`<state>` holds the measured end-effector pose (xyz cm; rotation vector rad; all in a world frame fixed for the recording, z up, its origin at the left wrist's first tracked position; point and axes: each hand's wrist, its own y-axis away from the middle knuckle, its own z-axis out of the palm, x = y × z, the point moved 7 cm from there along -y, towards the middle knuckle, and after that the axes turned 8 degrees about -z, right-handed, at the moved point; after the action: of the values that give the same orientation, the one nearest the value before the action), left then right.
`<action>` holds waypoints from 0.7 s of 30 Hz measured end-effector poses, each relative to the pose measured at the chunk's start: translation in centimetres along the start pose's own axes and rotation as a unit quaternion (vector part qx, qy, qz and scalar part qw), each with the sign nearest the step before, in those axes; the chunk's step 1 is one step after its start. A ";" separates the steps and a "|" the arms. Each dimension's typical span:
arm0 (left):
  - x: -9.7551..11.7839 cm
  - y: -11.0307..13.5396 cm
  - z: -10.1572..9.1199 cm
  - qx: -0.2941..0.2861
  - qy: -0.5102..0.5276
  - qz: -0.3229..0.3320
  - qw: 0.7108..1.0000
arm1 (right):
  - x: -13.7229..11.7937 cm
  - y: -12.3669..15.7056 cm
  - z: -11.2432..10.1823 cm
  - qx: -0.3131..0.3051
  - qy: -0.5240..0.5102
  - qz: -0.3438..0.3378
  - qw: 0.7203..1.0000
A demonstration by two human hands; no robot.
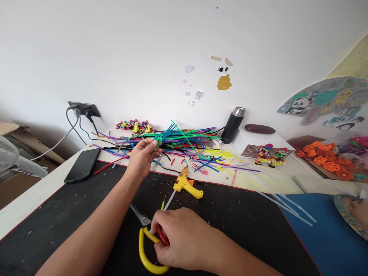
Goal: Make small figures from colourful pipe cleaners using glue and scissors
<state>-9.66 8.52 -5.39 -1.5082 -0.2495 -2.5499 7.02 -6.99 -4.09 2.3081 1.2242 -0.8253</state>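
My left hand (pixel 144 154) is closed in a pinch at the front of a pile of coloured pipe cleaners (pixel 186 136). Between its thumb and fingertips is a small green and blue pipe cleaner piece (pixel 158 141), partly hidden by the thumb. My right hand (pixel 184 239) is closed around the handle of a pair of scissors (pixel 141 253), which has yellow and red loops. The blades point up and left over the black mat, partly hidden by my left forearm. Just beyond my right hand lies a yellow hot glue gun (pixel 186 186) with a clear glue stick in its back.
A black phone (pixel 82 165) lies at the left. A black thermos (pixel 233 124) stands against the wall by a white box (pixel 253 140). Small pipe cleaner figures (pixel 270 155), orange pieces (pixel 327 157) and clear glue sticks (pixel 290 205) are on the right. A fan (pixel 8 155) stands far left.
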 end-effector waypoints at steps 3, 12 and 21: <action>0.6 -0.3 -0.6 0.011 0.005 0.007 1.000 | -0.4 0.2 0.5 -0.004 -0.122 0.013 0.992; 6.6 0.5 -1.9 0.038 0.008 0.091 0.995 | 1.2 0.3 1.2 0.032 -0.336 0.070 0.939; 4.1 2.3 1.3 -0.020 -0.016 0.015 1.000 | 6.3 0.3 -5.2 0.311 -0.524 0.038 0.792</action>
<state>-9.98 6.32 -1.07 -1.5551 -0.1792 -2.5237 11.73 -0.25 -4.35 1.6683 0.3448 -2.2929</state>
